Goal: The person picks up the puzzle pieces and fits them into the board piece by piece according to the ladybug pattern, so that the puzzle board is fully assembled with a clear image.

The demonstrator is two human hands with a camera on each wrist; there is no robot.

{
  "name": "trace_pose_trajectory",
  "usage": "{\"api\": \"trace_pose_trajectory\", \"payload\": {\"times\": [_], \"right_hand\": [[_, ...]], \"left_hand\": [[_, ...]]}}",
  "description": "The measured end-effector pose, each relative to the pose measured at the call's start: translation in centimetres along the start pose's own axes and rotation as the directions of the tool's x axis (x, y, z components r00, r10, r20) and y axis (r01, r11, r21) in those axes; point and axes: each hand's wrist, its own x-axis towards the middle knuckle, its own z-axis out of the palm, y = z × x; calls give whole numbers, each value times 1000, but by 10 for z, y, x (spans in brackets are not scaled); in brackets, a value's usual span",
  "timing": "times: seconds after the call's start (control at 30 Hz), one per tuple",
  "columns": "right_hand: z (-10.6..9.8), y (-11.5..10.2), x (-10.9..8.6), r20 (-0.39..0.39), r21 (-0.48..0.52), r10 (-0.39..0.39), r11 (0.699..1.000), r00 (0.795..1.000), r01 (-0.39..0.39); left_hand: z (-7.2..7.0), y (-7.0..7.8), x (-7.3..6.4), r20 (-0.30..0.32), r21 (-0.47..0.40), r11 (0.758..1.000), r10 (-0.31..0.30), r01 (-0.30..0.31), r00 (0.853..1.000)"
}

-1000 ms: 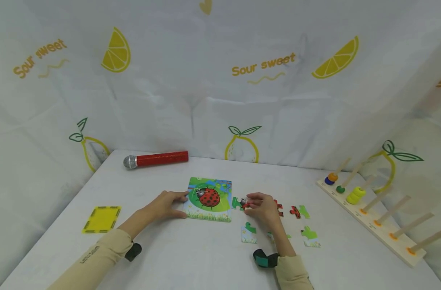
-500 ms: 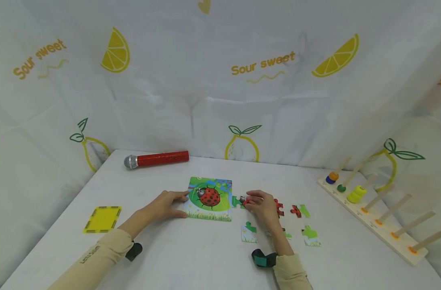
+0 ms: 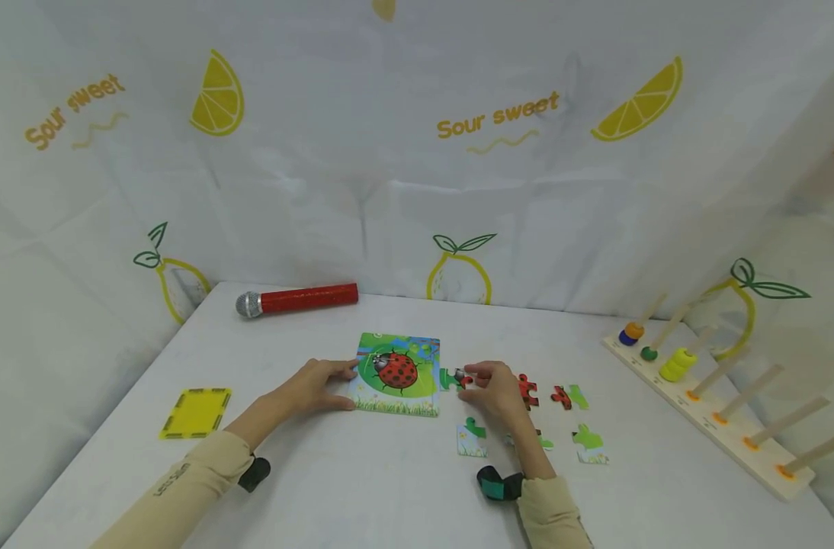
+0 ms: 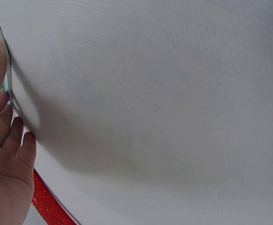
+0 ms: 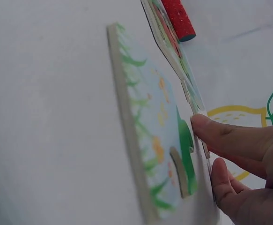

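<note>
A square ladybug picture board lies flat near the middle of the table. My left hand rests at its left edge, thumb and forefinger spread along the side; in the left wrist view the other fingers bend loosely near the tabletop. Just right of the board, my right hand pinches a puzzle piece printed with a ladybug's head between thumb and fingers. A green part lies between that print and the board. Below sits a grass-and-flower puzzle piece, large in the right wrist view.
Further puzzle pieces lie to the right, among them a red one and a green one. A red microphone lies at the back, a yellow square frame at left. A wooden peg rack with beads stands at right.
My right hand's fingers have shifted slightly at the puzzle piece, and more of its ladybug print shows. My left hand has stayed at the board's edge.
</note>
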Motion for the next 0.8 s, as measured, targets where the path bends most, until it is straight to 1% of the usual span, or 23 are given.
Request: {"api": "trace_pose_trajectory", "payload": {"times": [0.07,0.17,0.33,0.47,0.6,0.67,0.8], "right_hand": [[1,0,1,-1,-6,0,1000,1000,0],[2,1,2,-7,-14,-3,1000,1000,3],[2,3,2,-7,1,-22,1000,1000,22],[-1,5,1,14,80,-60,995,998,59],[-4,6,0,46,174,-92,981,995,83],[-5,7,0,65,222,-81,973,995,65],[-6,10,2,114,316,-63,948,991,23]], "left_hand": [[0,0,1,0,9,1000,7,-7,1000],[0,0,1,1,4,1000,-7,7,1000],[1,0,2,3,6,1000,-12,12,1000],[1,0,1,5,3,1000,-5,5,1000],[0,1,1,3,2,1000,8,-8,1000],[0,0,1,2,4,1000,13,-13,1000],[0,0,1,5,2,1000,1,-1,1000]]}}
